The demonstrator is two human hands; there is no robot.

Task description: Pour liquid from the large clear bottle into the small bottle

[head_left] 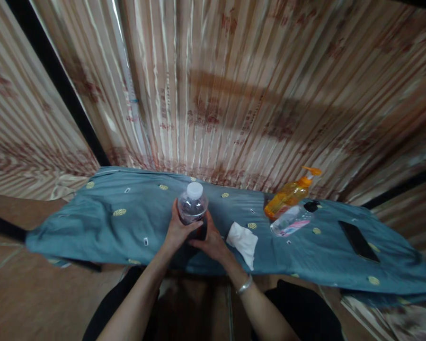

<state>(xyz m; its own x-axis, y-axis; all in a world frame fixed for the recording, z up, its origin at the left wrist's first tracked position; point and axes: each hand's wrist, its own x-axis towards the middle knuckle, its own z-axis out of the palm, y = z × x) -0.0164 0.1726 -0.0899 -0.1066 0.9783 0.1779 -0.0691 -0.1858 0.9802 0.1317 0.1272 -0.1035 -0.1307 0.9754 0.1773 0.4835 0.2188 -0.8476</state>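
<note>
A clear bottle with a white cap stands upright near the middle of the cloth-covered table. My left hand wraps round its left and near side. From the right, my right hand grips the same bottle, its fingers partly hidden behind it. A crumpled white tissue lies just right of my right hand. Farther right are an amber pump bottle and a clear bottle with a black cap and pink label, close beside each other.
A dark phone lies toward the right end of the blue-green cloth. Behind the table hangs a striped, flower-patterned curtain. Black poles cross at the left and right. Tiled floor shows below.
</note>
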